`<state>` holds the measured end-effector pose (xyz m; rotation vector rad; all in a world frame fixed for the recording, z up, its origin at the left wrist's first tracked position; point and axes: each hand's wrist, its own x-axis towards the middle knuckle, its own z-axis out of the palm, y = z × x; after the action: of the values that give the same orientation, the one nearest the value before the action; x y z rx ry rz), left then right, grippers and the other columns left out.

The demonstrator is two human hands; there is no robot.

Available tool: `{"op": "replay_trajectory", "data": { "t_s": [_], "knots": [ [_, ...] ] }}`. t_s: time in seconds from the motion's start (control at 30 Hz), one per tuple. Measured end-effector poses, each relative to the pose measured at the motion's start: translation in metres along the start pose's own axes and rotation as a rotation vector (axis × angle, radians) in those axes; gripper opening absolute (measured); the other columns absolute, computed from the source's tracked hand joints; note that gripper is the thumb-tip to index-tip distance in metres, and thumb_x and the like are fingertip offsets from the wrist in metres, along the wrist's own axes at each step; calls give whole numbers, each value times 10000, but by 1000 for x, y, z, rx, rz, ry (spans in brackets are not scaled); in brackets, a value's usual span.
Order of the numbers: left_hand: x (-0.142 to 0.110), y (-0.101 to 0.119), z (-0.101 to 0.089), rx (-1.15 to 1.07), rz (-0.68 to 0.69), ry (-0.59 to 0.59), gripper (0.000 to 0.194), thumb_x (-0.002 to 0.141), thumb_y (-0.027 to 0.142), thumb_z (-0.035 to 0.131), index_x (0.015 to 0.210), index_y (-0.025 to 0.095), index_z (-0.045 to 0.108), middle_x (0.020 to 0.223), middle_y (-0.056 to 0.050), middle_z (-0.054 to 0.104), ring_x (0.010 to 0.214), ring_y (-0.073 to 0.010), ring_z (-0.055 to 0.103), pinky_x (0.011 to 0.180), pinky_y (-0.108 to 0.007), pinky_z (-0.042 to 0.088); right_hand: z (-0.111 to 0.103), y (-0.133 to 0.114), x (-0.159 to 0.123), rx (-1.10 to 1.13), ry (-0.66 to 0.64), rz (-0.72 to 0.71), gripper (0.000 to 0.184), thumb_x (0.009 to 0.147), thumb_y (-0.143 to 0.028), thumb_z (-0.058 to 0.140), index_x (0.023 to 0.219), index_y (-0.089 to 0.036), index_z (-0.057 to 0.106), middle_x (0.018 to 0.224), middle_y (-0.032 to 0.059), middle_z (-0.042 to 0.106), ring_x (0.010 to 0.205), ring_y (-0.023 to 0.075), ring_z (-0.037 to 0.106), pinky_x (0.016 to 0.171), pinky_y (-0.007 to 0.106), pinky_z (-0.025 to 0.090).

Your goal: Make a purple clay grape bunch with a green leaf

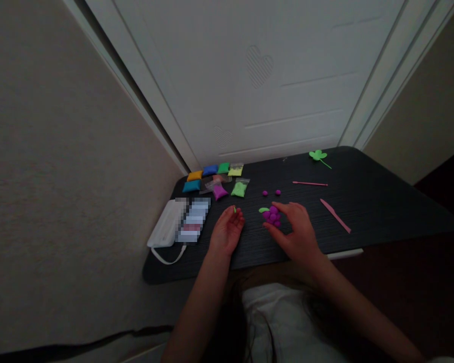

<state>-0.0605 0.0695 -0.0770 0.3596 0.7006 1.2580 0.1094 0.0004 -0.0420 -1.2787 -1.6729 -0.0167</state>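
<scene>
Between the thumb and fingers of my right hand (298, 229) is a bunch of grapes (273, 217) made of purple clay balls. A light green clay leaf (264, 209) sticks out at its upper left. My left hand (229, 229) is palm up to the left of the bunch, its fingers curled. A small piece of green clay (235, 209) shows at its thumb and fingertips. Beyond the bunch, two loose purple clay balls (271, 193) lie on the dark table (249, 252).
Several bags of coloured clay (211, 170) lie at the back left. A phone (194, 220) and a white cabled case (166, 224) are at the left. On the right are a pink clay knife (335, 215), a thin pink tool (310, 183) and a green clay clover (318, 155).
</scene>
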Motion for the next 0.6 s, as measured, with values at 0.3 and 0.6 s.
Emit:
{"op": "replay_trajectory", "data": {
  "t_s": [0.3, 0.6],
  "knots": [
    [1, 1, 0, -23, -15, -17, 116, 723, 120, 584, 835, 143, 602, 747, -33, 661, 702, -100, 617, 664, -215, 489, -32, -42, 31, 38, 295, -60, 472, 661, -324, 662, 1088, -261, 472, 948, 42, 594, 892, 219, 558, 918, 442, 355],
    [1, 0, -2, -26, -13, -18, 118, 697, 104, 602, 807, 144, 599, 751, -28, 656, 702, -97, 615, 646, -201, 482, -38, -50, 30, 107, 321, -60, 487, 664, -275, 656, 1112, -284, 466, 959, 36, 579, 971, 243, 532, 927, 459, 340]
  ]
}}
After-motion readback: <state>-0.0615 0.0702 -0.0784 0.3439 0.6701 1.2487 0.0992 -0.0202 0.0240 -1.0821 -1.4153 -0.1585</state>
